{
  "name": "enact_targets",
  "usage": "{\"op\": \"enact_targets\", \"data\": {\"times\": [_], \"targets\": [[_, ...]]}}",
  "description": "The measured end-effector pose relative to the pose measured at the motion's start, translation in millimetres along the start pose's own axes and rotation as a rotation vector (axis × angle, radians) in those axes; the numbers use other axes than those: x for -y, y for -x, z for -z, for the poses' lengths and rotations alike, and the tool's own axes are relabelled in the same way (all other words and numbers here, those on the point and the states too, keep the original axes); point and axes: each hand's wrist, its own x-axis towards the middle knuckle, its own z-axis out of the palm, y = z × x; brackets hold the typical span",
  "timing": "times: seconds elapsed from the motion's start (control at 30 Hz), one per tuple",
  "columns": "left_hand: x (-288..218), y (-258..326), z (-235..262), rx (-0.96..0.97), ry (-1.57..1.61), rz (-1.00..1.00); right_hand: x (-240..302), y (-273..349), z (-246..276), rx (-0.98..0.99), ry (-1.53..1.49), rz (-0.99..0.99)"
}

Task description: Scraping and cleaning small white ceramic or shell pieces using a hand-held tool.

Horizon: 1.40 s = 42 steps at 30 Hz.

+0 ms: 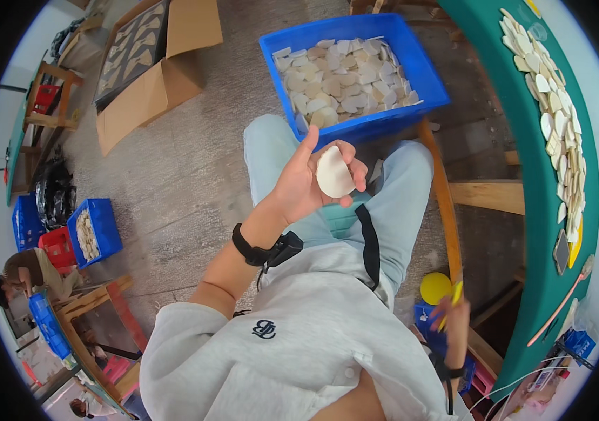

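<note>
Piece: white, rounded, narrowing at the top (334,172); located in the left grip (305,175), near the tub (434,77).
Weight: judged light; one hand carries it.
Stiffness: judged fairly stiff, as no sag shows; give under pressure cannot be told.
Surface: matt; judged not very slippery.
Fragility: edge judged liable to chip or dent; unconfirmed.
Where to hold: by opposite sides of the broad end, sparing the narrow tip.
Left grip: grasping the piece in curled fingers, thumb raised clear of it.
Right grip: closed round a yellow strip (457,292), hand (451,319) blurred; strip's kind cannot be told.
Piece count, left grip: one.
Tub count, ahead: one; its tub pieces (345,81) overlap, too many to count.
Counter count: one, green (510,309); its counter pieces (561,133) also overlap, uncountable.
Slab count: one, dark, on the counter (561,252).
Brush count: one, pink-handled (559,312).
Carton count: one, open (131,105).
Yellow disc count: one (435,288).
</note>
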Motion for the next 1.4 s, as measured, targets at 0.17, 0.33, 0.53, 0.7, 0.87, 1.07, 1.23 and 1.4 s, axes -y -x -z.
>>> {"op": "enact_targets", "data": {"times": [0.17,0.33,0.53,0.7,0.87,1.07,1.23,1.4], "targets": [[2.1,1.9,-18.0,0.049,-0.146,-0.087,107.0,-33.8,-8.3,-0.003,-0.092,0.540],[5.4,2.1,-25.5,0.033,-0.156,-0.118,176.9,-38.3,-69.3,0.098,0.089,0.887],[8.8,-1.9,-23.4,-0.039,-0.161,-0.101,198.7,-33.2,-108.4,0.447,-0.177,0.723],[5.8,-8.9,-13.7,-0.047,-0.217,-0.082,195.6,-45.5,-114.7,0.581,-0.359,0.603],[15.7,-19.1,-13.0,-0.182,-0.137,-0.138,189.0,-64.1,-138.1,0.439,-0.399,0.710],[36.2,-32.0,-14.8,-0.231,-0.049,-0.293,177.5,-67.1,-160.7,0.395,-0.589,0.503],[40.4,-39.7,-19.2,-0.297,-0.327,-0.138,177.0,-72.4,-154.9,0.292,-0.776,0.508],[32.9,-34.6,-17.8,-0.072,-1.552,-0.687,178.0,-73.4,-141.8,0.162,-0.662,0.584]]}}
